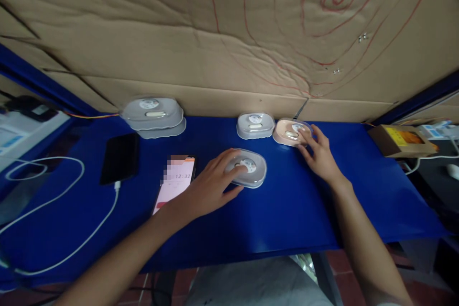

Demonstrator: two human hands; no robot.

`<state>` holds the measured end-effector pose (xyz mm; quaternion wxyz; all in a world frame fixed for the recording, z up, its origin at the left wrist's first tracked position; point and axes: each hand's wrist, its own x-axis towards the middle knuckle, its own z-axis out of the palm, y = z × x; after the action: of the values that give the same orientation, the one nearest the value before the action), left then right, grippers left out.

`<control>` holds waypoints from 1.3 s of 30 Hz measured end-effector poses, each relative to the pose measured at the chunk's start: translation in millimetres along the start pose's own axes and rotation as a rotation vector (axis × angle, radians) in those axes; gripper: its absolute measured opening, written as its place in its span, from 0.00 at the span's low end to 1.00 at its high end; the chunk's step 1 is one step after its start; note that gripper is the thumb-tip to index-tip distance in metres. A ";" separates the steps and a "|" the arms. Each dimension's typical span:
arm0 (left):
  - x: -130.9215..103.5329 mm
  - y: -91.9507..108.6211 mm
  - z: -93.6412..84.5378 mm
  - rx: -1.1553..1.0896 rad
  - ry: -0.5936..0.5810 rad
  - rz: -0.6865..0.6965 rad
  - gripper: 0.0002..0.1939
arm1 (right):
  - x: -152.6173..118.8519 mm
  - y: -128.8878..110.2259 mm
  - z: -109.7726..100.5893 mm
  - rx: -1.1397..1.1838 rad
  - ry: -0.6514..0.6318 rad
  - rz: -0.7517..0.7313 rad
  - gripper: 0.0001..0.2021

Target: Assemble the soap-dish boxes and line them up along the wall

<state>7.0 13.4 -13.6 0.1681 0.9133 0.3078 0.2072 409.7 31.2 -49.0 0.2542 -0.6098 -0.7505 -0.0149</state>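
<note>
My left hand [217,181] rests over a grey oval container with a clear lid [256,174] near the middle of the blue table, its fingers apart on the lid and side. At the back, my right hand [317,150] has its fingers on the right end of a peach-coloured oval container [287,133]. Just left of that one sits another grey container [247,126]. Two more grey containers [158,122] are stacked at the back left. Each visible lid bears a round white label.
A lit phone [175,177] lies left of my left hand, and a dark phone [120,158] with a white cable [111,215] farther left. A cardboard wall [143,57] rises behind the blue table [287,220]. An open brown box [385,141] stands at the right.
</note>
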 end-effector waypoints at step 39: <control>-7.1 -5.5 3.4 -0.298 -0.112 -0.207 0.52 | -25.2 -118.6 -0.6 0.400 -0.533 -0.353 0.53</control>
<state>0.8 12.5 -20.8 0.3390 0.8518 0.3561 0.1808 303.7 -22.2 -24.5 0.1573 -0.3920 -0.8719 0.2477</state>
